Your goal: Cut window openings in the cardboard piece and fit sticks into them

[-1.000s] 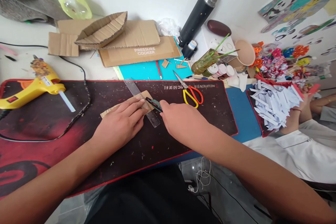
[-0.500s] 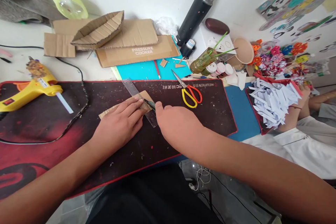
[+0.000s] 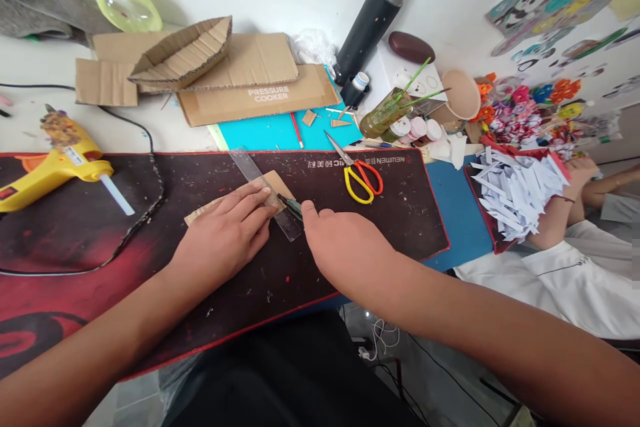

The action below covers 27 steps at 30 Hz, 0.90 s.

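My left hand (image 3: 227, 230) lies flat with fingers stretched out, pressing a clear plastic ruler (image 3: 244, 164) and a small piece of cardboard (image 3: 280, 185) onto the dark desk mat (image 3: 240, 307). The ruler crosses the cardboard at a slant. In my right hand (image 3: 350, 243), closed around its handle, is a dark green utility knife (image 3: 293, 207). Its tip points at the ruler's right edge, over the cardboard; whether the blade touches is too small to tell. Scissors (image 3: 357, 181) with one yellow and one red handle rest on the mat beyond my right hand.
A yellow hot glue gun (image 3: 65, 163) and its black cable lie at left. Behind the mat are a boat-shaped cardboard piece (image 3: 185, 57), cardboard sheets (image 3: 225, 101), a red pencil (image 3: 297, 130) and a black thermos (image 3: 367, 30). At right, another person sits by white paper strips (image 3: 515, 190).
My right hand has drawn the knife slightly right and toward me. My left hand still presses on the ruler and cardboard. The whole view has shifted a little.
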Available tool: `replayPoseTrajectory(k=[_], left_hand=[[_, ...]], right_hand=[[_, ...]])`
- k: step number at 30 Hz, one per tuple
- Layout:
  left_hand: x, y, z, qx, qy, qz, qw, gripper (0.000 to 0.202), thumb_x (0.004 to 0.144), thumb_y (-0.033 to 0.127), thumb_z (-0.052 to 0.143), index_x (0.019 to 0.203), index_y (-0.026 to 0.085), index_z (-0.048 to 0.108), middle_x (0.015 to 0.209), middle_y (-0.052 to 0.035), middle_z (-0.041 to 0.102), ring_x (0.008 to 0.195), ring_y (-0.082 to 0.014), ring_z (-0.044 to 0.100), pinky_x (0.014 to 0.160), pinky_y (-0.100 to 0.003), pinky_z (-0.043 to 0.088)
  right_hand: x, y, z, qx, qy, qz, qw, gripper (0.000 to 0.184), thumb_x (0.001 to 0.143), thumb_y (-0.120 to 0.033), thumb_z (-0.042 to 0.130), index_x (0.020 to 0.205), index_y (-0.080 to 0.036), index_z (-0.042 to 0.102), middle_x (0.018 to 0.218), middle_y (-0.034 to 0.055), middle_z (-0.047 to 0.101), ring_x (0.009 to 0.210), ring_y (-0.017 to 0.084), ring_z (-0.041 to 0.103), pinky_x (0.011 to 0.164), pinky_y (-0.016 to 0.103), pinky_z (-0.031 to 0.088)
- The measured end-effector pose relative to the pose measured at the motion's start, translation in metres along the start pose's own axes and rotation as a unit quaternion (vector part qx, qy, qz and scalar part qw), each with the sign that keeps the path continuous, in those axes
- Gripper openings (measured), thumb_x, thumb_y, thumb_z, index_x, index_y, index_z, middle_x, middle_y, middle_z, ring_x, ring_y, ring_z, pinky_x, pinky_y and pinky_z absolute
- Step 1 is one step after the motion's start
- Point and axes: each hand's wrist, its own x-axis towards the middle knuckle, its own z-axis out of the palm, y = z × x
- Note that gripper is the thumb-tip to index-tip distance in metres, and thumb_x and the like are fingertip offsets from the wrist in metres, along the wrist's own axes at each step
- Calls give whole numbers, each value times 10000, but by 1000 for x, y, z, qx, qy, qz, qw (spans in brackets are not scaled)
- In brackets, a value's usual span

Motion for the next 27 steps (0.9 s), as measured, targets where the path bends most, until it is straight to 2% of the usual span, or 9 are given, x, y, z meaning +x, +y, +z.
replayPoseTrajectory(k=[4,8,11,14,20,27], left_hand=[[0,0,-1,3,1,0,1000,364,1052,224,563,1372,202,734,1497,-152,690,1477,-366,576,1219,-580,501],[0,1,-1,10,9,5,1000,354,1053,222,556,1354,200,741,1488,-156,695,1474,-359,581,1228,-570,498],[1,1,-2,27,13,11,999,326,1065,233,544,1310,189,754,1472,-158,706,1457,-354,599,1207,-558,522],[2,2,-2,33,14,13,999,320,1069,239,542,1300,190,758,1451,-159,720,1447,-355,610,1195,-565,535],[2,2,-3,34,18,24,999,343,1069,224,547,1347,159,738,1456,-164,716,1461,-356,596,1211,-555,523],[1,2,-3,29,15,16,999,340,1072,228,543,1354,202,731,1457,-135,719,1469,-338,591,1215,-542,514]], right_hand=[[2,5,-5,0,26,-10,1000,574,1010,-41,490,1580,15,464,961,186,770,825,290,799,660,349,619],[3,10,-21,17,34,-3,999,306,1075,-134,480,1319,-61,649,879,151,770,818,296,798,667,343,587],[3,14,-31,21,43,15,999,268,1102,-197,484,1292,-87,637,876,148,776,837,310,798,657,341,562],[3,15,-33,24,58,16,998,276,1106,-195,479,1319,-92,619,905,152,783,864,305,796,668,336,547],[11,11,-25,31,65,-5,997,271,1108,-191,465,1297,-79,624,909,159,782,841,296,791,660,338,538],[18,13,-19,35,69,-9,997,257,1099,-187,487,1276,-72,635,864,140,775,814,286,794,635,316,523]])
